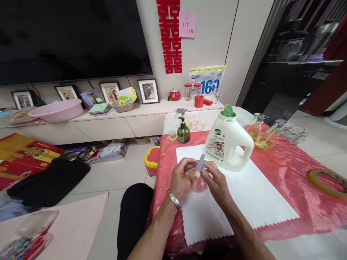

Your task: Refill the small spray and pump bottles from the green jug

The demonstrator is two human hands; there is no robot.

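Grey tops one clear bottle held by two hands.

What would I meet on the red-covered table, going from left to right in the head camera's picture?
Pale round cap → dark green pump bottle → handheld clear bottle → big pale jug → first spray bottle → second spray bottle → roll of tape.

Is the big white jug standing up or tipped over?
Standing up: the jug has its bottom on the white mat, and the green piece in its mouth is at the top.
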